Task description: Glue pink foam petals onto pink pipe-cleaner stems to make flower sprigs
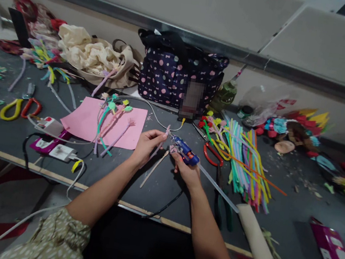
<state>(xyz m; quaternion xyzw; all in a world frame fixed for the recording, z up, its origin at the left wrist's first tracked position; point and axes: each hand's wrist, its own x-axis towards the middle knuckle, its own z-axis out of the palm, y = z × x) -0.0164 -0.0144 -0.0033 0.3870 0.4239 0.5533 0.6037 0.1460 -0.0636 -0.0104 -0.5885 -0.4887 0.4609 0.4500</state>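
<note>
My left hand (146, 146) pinches a pale lilac pipe cleaner (156, 149) near its top, with its stem hanging down below the fingers. In my right hand (188, 171) is a blue hot glue gun (186, 149), its nozzle pointing left, close to the pipe cleaner's top. Whether the nozzle touches it, I cannot tell. A long translucent glue stick (216, 184) sticks out of the gun's back. Between the hands a thin wooden stick (154, 169) lies on the dark table (113, 177).
Pipe-cleaner flowers (113, 123) lie on a pink sheet (76, 119). Left are scissors (11, 109) and a purple power strip (45, 143) with cables. Colourful pipe cleaners (244, 166), red-handled pliers (213, 155) and a pale roll (254, 232) lie right. Behind stands a dotted bag (168, 72).
</note>
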